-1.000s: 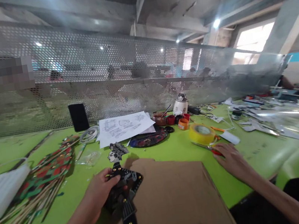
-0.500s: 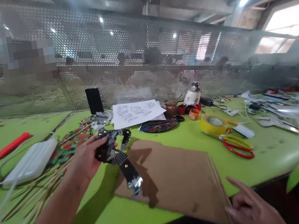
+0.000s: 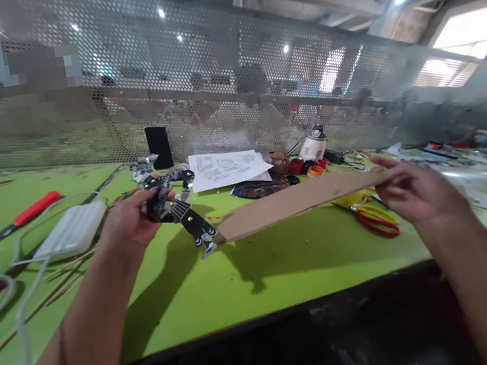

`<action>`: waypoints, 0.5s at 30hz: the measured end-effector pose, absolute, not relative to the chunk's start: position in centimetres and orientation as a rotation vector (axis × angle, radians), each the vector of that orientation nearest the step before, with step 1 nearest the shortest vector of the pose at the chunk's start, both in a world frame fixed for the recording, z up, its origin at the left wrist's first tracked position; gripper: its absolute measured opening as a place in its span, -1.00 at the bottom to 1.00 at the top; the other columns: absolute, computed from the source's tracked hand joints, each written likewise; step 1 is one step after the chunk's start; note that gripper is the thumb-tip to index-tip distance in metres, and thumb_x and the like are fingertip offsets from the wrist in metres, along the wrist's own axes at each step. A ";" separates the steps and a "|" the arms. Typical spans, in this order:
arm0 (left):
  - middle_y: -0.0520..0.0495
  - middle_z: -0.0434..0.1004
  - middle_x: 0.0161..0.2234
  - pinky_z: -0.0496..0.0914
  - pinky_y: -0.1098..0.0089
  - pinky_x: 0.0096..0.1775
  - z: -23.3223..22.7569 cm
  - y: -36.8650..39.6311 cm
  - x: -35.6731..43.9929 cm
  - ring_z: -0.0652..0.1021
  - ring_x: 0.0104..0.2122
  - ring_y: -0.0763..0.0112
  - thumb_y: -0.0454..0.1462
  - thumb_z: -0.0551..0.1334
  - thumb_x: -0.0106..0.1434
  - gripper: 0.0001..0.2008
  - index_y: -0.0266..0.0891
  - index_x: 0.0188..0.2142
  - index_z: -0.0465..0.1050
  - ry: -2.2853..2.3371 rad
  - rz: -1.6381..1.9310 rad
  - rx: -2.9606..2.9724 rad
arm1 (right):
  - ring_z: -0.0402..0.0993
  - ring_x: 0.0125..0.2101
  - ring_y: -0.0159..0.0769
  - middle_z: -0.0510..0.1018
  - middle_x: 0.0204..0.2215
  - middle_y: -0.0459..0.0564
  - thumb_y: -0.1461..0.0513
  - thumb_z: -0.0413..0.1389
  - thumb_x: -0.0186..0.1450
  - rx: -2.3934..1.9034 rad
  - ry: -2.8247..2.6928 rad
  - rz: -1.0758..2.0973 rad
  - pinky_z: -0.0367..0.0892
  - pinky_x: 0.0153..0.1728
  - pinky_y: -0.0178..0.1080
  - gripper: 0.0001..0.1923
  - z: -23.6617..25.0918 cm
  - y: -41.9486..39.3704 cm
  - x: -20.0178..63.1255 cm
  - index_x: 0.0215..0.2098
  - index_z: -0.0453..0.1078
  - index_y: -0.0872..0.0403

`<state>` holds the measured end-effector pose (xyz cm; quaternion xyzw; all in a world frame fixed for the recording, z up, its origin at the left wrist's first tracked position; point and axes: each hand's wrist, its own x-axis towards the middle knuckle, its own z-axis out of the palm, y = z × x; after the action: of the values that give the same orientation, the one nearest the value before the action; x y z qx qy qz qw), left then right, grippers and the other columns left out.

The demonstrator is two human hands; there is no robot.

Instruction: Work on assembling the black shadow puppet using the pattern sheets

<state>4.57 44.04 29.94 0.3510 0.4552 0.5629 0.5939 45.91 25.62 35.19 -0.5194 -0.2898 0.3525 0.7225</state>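
My left hand (image 3: 132, 222) is closed around a black jointed cut-out figure (image 3: 176, 208) with brass-coloured fasteners and clear plastic edges. One limb of the figure hangs down in front of the left end of a cardboard sheet (image 3: 275, 208). My right hand (image 3: 403, 185) pinches the sheet's right end. Raised off the green table, the cardboard is seen almost edge-on, and shadows lie on the table below it. Whether the figure touches the cardboard I cannot tell.
Behind stand a black phone (image 3: 159, 147), printed papers (image 3: 225, 168) and paint pots (image 3: 295, 166). Scissors (image 3: 376, 221) lie below the right hand. To the left are a white power strip (image 3: 70, 230), a red-handled knife (image 3: 37, 209) and thin sticks (image 3: 37, 311). A perforated screen (image 3: 209, 83) rises behind the table (image 3: 190, 314).
My right hand has taken hold of the cardboard and lifted it from the table, tilting it. My left hand keeps the figure and appears slightly higher in view.
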 end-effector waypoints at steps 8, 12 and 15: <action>0.03 0.56 -0.46 0.38 0.47 -0.20 29.7 44.7 3.4 0.52 -0.33 0.52 -0.46 0.17 0.13 -0.87 -0.40 -0.33 0.48 0.876 1.368 0.663 | 0.15 -0.70 -0.72 0.39 -0.52 -0.05 0.50 -0.08 0.09 -0.957 -0.555 0.644 0.01 -0.74 -0.64 -0.72 39.2 26.6 43.9 -0.38 0.43 0.23; 0.04 0.54 -0.51 0.38 0.46 -0.27 29.9 44.5 3.2 0.49 -0.41 0.54 -0.44 0.20 0.14 -0.91 -0.35 -0.40 0.50 0.874 1.362 0.642 | 0.11 -0.73 -0.68 0.43 -0.52 -0.05 0.45 0.02 -0.07 -1.036 -0.464 0.784 -0.04 -0.84 -0.64 -0.64 36.3 25.3 43.1 -0.32 0.48 0.19; 0.04 0.55 -0.52 0.37 0.50 -0.27 30.0 44.5 3.2 0.48 -0.42 0.58 -0.41 0.17 0.20 -0.86 -0.35 -0.42 0.50 0.896 1.329 0.657 | 0.09 -0.74 -0.67 0.43 -0.53 -0.08 0.46 0.08 -0.13 -1.157 -0.400 0.885 0.01 -0.86 -0.61 -0.66 33.2 26.3 42.0 -0.36 0.48 0.18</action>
<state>3.21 44.50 30.04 0.2891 0.3942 0.5843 0.6478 42.03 26.31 33.20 -0.5251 -0.1817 0.4018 0.7279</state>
